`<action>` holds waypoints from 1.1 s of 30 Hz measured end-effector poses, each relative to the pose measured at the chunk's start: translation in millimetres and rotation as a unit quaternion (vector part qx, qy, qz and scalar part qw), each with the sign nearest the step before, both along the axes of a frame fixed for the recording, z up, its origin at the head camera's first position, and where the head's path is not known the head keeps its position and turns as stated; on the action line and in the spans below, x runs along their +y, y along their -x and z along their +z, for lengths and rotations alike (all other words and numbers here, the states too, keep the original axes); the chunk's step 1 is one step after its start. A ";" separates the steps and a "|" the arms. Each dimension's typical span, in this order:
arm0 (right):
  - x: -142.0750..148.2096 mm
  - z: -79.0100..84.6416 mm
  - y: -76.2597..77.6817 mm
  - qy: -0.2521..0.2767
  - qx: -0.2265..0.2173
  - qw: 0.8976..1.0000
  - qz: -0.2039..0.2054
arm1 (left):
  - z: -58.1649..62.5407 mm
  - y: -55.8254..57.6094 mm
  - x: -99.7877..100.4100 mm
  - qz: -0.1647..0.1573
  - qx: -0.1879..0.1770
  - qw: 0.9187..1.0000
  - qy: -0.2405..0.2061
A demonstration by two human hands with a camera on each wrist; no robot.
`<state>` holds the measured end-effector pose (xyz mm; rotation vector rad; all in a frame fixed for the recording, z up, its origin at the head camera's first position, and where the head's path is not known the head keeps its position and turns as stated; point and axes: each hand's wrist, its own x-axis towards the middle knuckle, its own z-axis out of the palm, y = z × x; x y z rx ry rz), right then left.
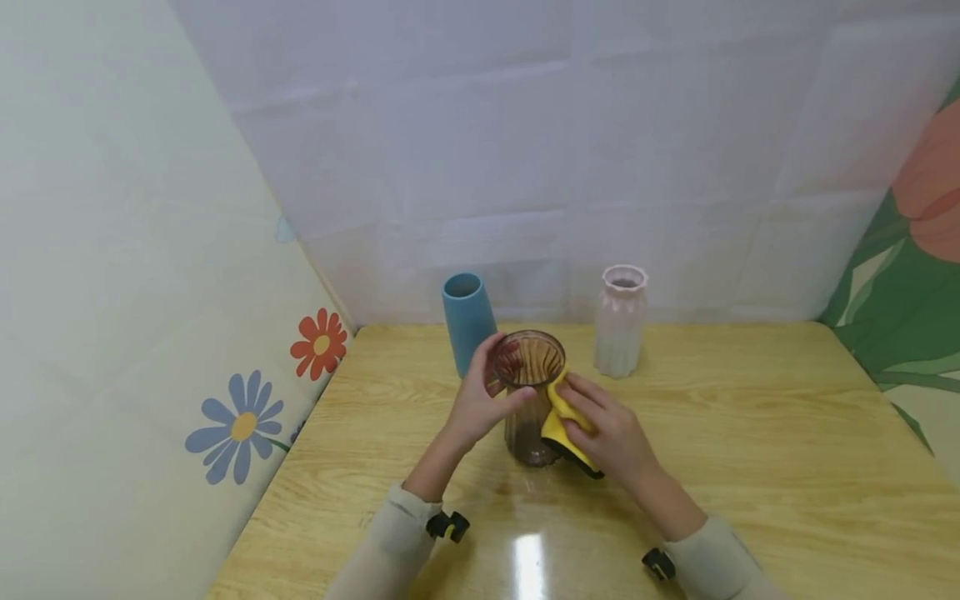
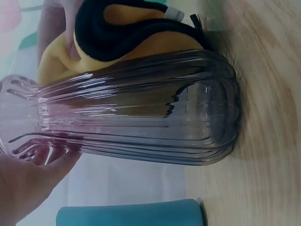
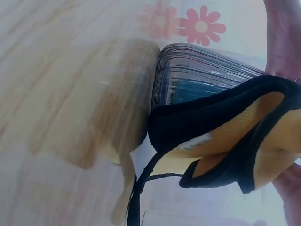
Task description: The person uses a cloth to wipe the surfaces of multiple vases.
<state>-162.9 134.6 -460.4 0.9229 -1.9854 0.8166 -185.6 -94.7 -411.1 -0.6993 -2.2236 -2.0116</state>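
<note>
A ribbed, smoky purple glass vase stands upright on the wooden table, its flared rim toward me. My left hand grips it around the neck from the left, thumb across the near side. Bunched in my right hand is a yellow cloth with a black edge, pressed against the vase's right side below the rim. The left wrist view shows the cloth folded along the vase's ribs. In the right wrist view the cloth hangs down near the vase's base.
Behind the glass vase to the left stands a blue vase, partly hidden by my left hand. A pink-and-white vase with a scalloped rim is at the back right. The table meets a white sheet at its far edge.
</note>
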 end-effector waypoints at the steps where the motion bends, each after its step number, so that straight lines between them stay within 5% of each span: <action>1: 0.1 -0.2 0.5 -0.004 0.003 1.000 -0.001 | 0.5 0.8 -0.6 -0.004 0.000 1.000 -0.001; 7: 0.4 0.5 0.5 -0.018 0.015 1.000 0.005 | 2.5 3.7 -3.2 -0.021 0.002 1.000 -0.010; 20: 4.1 -6.3 -8.6 -0.040 -0.031 0.999 0.003 | 1.2 10.6 -7.0 -0.073 0.010 0.997 -0.030; 33: 8.9 -16.3 -12.6 -0.066 -0.063 0.996 0.020 | 1.9 15.7 -11.0 -0.089 0.001 0.996 -0.016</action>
